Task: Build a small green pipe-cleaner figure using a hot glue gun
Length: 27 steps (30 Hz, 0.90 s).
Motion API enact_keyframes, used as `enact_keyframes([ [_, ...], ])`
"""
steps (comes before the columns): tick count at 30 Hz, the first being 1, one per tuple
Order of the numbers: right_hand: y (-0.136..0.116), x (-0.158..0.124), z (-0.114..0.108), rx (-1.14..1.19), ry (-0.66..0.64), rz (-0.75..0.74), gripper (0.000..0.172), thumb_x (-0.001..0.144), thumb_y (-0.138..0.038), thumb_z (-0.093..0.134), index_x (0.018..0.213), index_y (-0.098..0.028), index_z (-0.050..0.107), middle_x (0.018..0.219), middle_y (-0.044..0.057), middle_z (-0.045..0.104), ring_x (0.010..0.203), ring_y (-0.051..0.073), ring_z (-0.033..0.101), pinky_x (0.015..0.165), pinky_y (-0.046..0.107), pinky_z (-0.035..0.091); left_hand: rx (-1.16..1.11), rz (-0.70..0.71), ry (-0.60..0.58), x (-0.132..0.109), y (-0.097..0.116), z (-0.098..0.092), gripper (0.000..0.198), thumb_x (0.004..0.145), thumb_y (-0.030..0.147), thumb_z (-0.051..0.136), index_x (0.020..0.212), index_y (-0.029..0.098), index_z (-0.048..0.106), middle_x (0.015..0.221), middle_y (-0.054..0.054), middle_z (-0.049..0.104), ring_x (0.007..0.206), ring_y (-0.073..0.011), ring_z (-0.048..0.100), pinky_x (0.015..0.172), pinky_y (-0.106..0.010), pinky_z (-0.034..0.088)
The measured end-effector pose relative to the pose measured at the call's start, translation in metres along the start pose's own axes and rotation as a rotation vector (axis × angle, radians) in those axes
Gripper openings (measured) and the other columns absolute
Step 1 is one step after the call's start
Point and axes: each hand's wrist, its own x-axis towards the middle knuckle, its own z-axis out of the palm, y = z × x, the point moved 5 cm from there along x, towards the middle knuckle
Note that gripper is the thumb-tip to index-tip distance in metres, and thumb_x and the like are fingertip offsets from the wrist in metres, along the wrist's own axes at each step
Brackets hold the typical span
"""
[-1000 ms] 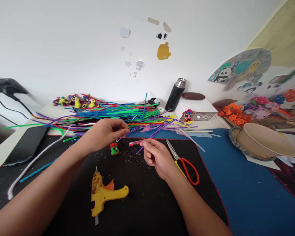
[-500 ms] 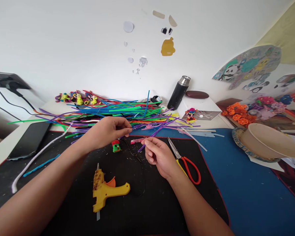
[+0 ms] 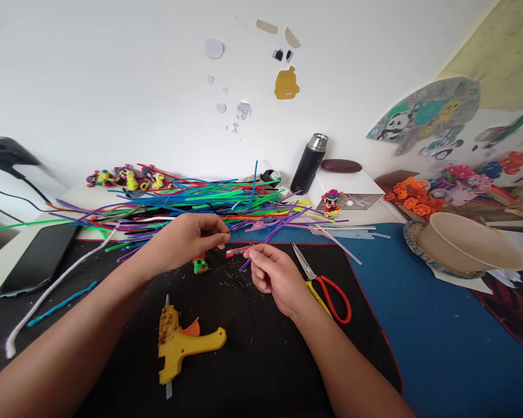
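Observation:
My right hand (image 3: 273, 276) pinches a small pink, partly see-through tube (image 3: 236, 251) between thumb and fingers, its brighter end pointing left. To the left of it, my left hand (image 3: 200, 237) is closed with thumb and index fingertips together; anything between them is too small to make out. A small green figure piece (image 3: 199, 264) with red on top stands on the black mat (image 3: 270, 360) just below my left hand, which partly covers it. Nearer to me lies a yellow glue gun (image 3: 187, 345). Red-and-yellow-handled scissors (image 3: 320, 284) rest beside my right wrist.
Behind my hands spreads a pile of colourful pipe cleaners (image 3: 192, 200). Small finished figures (image 3: 128, 177) sit at back left, another figure (image 3: 332, 203) by a white box (image 3: 366, 188). A black thermos (image 3: 309, 164), a phone (image 3: 39, 258) and a beige bowl (image 3: 470, 244) stand around.
The whole view has shifted slightly, so things appear a little further left. Both hands keep nearly the same pose, and the pink tube stays in my right hand.

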Motion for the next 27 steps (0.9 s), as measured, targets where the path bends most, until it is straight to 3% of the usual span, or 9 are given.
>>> enact_keyframes([
  [11,0.001,0.0,0.0,0.014,0.005,-0.003,0.04,0.082,-0.053,0.088,0.094,-0.018,0.074,0.059,-0.008,0.048,0.045,0.007,0.038,0.045,0.023,0.017,0.039,0.018,-0.044,0.0,0.006,0.003,0.045,0.093,0.066,0.064,0.09,0.023,0.077,0.085,-0.003,0.081,0.075,-0.0221,0.069,0.068,-0.03,0.048],
  [19,0.0,0.001,-0.001,-0.023,0.047,-0.044,0.042,0.084,-0.057,0.086,0.096,-0.018,0.074,0.059,-0.008,0.049,0.045,0.007,0.039,0.044,0.023,0.018,-0.059,0.016,-0.083,-0.002,0.009,0.009,0.046,0.092,0.069,0.066,0.088,0.024,0.077,0.081,-0.004,0.08,0.073,-0.0219,0.068,0.065,-0.031,0.048],
  [27,-0.004,-0.001,0.002,-0.056,0.02,-0.049,0.046,0.084,-0.062,0.085,0.095,-0.019,0.071,0.06,-0.009,0.049,0.046,0.007,0.04,0.044,0.023,0.02,-0.074,0.0,-0.147,-0.006,0.017,0.021,0.045,0.091,0.068,0.068,0.091,0.024,0.079,0.078,-0.003,0.079,0.068,-0.0216,0.069,0.059,-0.029,0.047],
])
